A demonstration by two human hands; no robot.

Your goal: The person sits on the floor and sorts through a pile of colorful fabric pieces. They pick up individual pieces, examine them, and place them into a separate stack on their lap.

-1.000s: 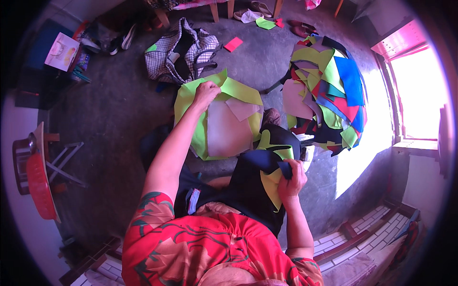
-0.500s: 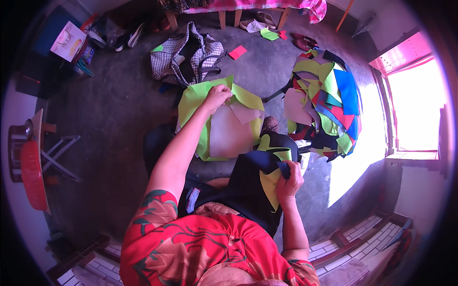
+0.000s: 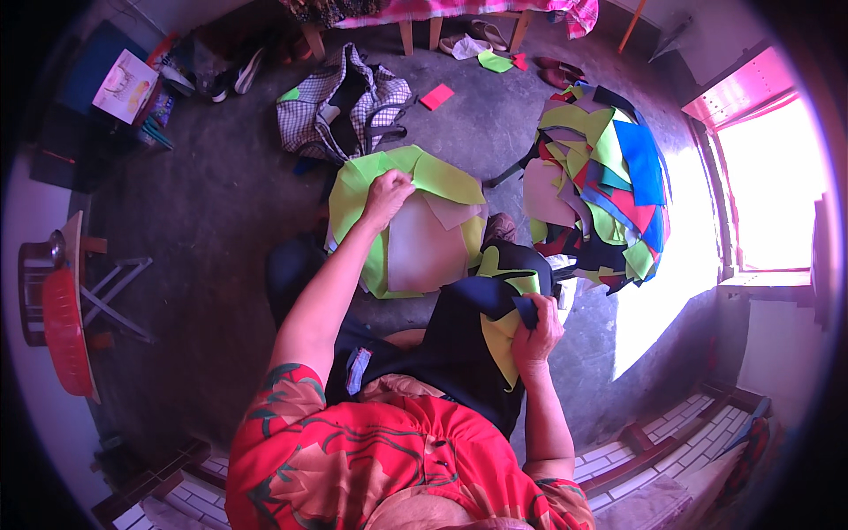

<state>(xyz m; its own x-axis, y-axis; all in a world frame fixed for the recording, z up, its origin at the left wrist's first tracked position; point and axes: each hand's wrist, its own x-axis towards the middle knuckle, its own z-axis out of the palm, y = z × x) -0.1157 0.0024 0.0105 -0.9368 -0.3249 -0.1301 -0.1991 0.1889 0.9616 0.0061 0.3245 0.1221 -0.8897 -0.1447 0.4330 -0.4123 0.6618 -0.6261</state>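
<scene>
My left hand [image 3: 387,198] reaches over a stack of cut fabric pieces on the floor before me. Its fingers are closed at the lower edge of a lime-green fabric piece [image 3: 439,177]. A pale greyish-pink piece [image 3: 426,247] lies in the middle of the stack, with more lime green around it. Beside my knee, my right hand [image 3: 537,336] is closed on a small dark blue fabric scrap [image 3: 526,312]. Yellow-green scraps [image 3: 500,346] hang from there over my dark trouser leg, partly hidden by the fingers.
To the right rises a big heap of mixed fabric scraps [image 3: 601,190]. A checked bag [image 3: 340,106] sits open beyond the stack, near a red scrap [image 3: 437,96]. Shoes [image 3: 559,74] lie by the far bench. At left stands a small table with a red basin [image 3: 66,331].
My left hand has drawn back slightly toward me and to the left. The raised corner of the lime-green piece has come down flatter on the stack. My right hand stays in place.
</scene>
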